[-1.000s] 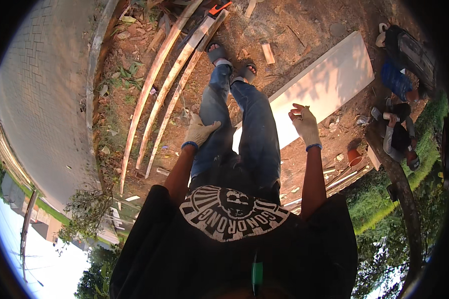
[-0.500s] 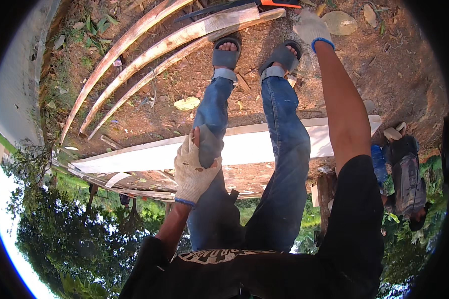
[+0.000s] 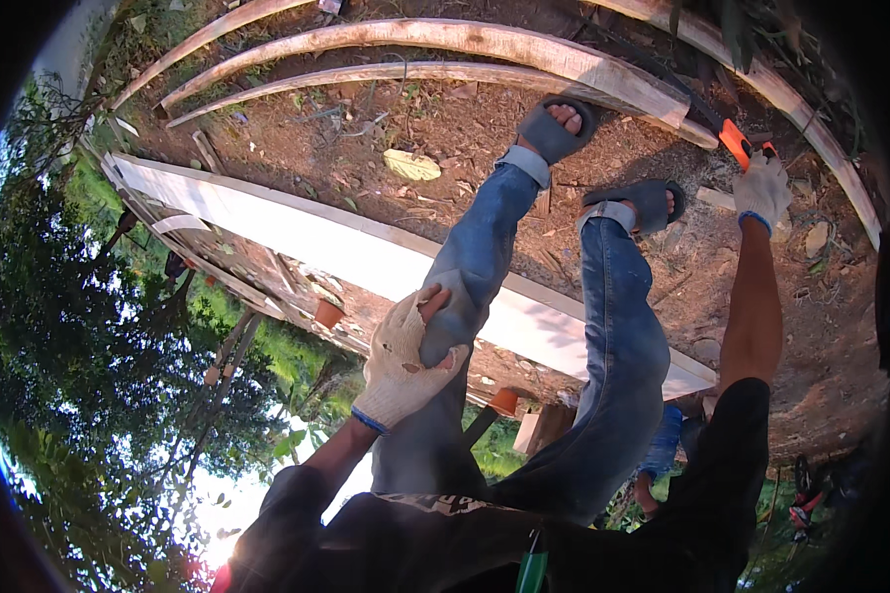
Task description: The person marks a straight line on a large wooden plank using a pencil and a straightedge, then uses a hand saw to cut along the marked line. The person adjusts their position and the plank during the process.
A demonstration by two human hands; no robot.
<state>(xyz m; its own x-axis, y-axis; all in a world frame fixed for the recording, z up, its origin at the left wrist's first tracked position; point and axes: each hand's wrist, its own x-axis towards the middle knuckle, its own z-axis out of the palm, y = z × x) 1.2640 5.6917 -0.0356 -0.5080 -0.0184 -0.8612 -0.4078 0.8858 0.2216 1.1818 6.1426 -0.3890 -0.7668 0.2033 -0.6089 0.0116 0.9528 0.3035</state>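
Observation:
My right hand, in a pale knit glove, has its fingers round the orange handle of a handsaw. The saw's dark blade lies toward the upper left, past the cut ends of the curved wooden strips. My left hand, gloved with bare fingertips showing through, rests on my bent left knee. Its thumb and fingers are spread to either side of the knee.
A long pale board lies behind my sandalled feet. Another curved strip runs along the upper right. Wood scraps, leaves and sawdust litter the soil. A person in blue is partly hidden beyond my right arm.
My right hand has gone from beside the saw to a hold on its orange handle. The view has swung round, bringing the saw further into sight. My left hand stays on the knee.

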